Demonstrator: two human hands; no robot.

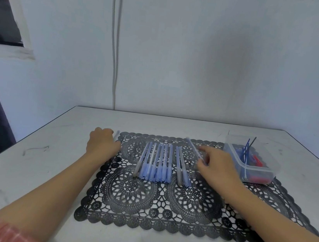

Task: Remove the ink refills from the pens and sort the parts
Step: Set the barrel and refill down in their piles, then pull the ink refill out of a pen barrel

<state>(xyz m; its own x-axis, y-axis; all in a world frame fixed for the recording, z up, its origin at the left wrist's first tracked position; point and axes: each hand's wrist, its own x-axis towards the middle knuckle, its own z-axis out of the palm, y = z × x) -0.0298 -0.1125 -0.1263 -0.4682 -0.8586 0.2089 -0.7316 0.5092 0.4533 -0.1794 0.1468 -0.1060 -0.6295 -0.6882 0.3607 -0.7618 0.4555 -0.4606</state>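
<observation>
A white counter [47, 167] carries a black lace mat [162, 212]. A clear tub [257, 170] of refills [244, 152] sits at the mat's far right corner, and capped pens [155, 163] lie in a row mid-mat. The left hand [103, 144] has its fingers curled round a pale tube [116, 135] at the mat's far left corner. The right hand [217, 166] pinches a blurred pen [193, 148].

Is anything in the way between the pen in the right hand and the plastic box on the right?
Nothing visible. The pen, pinched by the right hand, is left of the box; between them show only that hand itself and bare mat. The box is open on top.
</observation>
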